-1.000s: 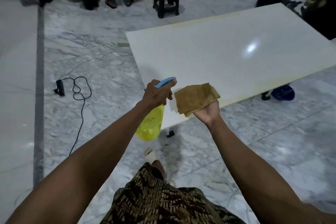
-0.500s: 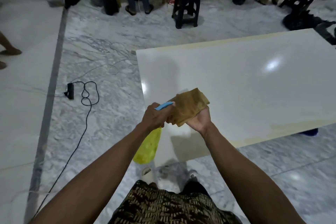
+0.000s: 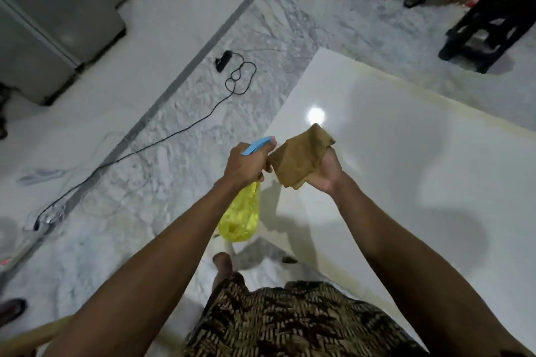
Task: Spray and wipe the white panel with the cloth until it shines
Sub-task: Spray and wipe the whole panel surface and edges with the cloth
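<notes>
The white panel (image 3: pixel 406 171) fills the right half of the view, lying flat and raised off the marble floor (image 3: pixel 174 153), its long axis running from the near corner away to the upper right; a lamp glare sits near its left edge, so part of it looks glossy already. Both arms reach out over that near-left corner. The spray bottle (image 3: pixel 240 217) hangs yellow-bodied below the left hand (image 3: pixel 246 165), which is wrapped round its neck, the blue trigger head poking out on top and aimed right, straight at the cloth (image 3: pixel 301 158). That brown cloth lies bunched in the right hand (image 3: pixel 326 172), palm up, fingers curled under it, just beside the nozzle. My read: the cloth gets wetted here, held close so the mist lands on fabric, not the floor. A black cable (image 3: pixel 185 130) snakes across the marble at left, well apart from the panel.
</notes>
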A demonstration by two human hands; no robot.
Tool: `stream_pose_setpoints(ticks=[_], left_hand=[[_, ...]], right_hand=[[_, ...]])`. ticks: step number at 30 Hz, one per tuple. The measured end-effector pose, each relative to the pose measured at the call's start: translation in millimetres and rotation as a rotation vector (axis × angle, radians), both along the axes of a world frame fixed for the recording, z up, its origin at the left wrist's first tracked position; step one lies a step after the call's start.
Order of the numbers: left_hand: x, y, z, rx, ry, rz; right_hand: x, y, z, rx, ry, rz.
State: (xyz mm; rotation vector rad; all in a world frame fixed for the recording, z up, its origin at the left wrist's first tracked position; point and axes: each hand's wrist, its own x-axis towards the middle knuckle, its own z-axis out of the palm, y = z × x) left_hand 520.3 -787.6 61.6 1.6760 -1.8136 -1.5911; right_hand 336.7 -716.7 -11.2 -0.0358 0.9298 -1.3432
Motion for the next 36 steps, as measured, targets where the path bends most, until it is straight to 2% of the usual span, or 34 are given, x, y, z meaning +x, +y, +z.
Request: stream_pose_setpoints(ticks=[3,6,8,9,13,16,18,21,25,27,30,33,36], left_hand=[[28,28,2,-0.014,-0.007,0.192],[72,52,0,-0.004,0.002,0.409],[102,67,0,-0.013,-0.006,0.546],[115,76,-1,-0.019,-0.016,0.594],[162,120,-14,-0.015,-0.031,0.721],[182,151,-32,0.015,-0.045,0.818],[183,174,-42,0.036,-0.056,0.840],[172,231,-58,0.069,-0.016,0.906],[155,247,-56,0.089,0.007,0.917],[144,260,-54,0.082,0.023,0.906],[119,294,-50,0.050,0.032,0.880],[101,318,-48,0.061,0.053,0.890],[95,331,-53,0.077,0.050,0.926]], right_hand=[[7,-6,-6,0.180,0.291,0.191],[34,-27,10,0.227,0.780,0.449],[62,-46,17,0.083,1.172,0.517],[77,-55,14,-0.031,1.307,0.548],[142,-71,-43,-0.398,1.642,0.844],[172,-48,-101,-0.601,2.032,1.277],[170,-24,-131,-0.695,2.199,1.278],[168,-1,-144,-0.804,2.152,1.289],[161,-2,-134,-0.738,2.110,1.167],[153,8,-135,-0.768,2.110,1.112],[144,18,-130,-0.760,2.127,1.218],[157,15,-119,-0.604,2.132,1.348],[176,14,-116,-0.551,2.241,1.334]])
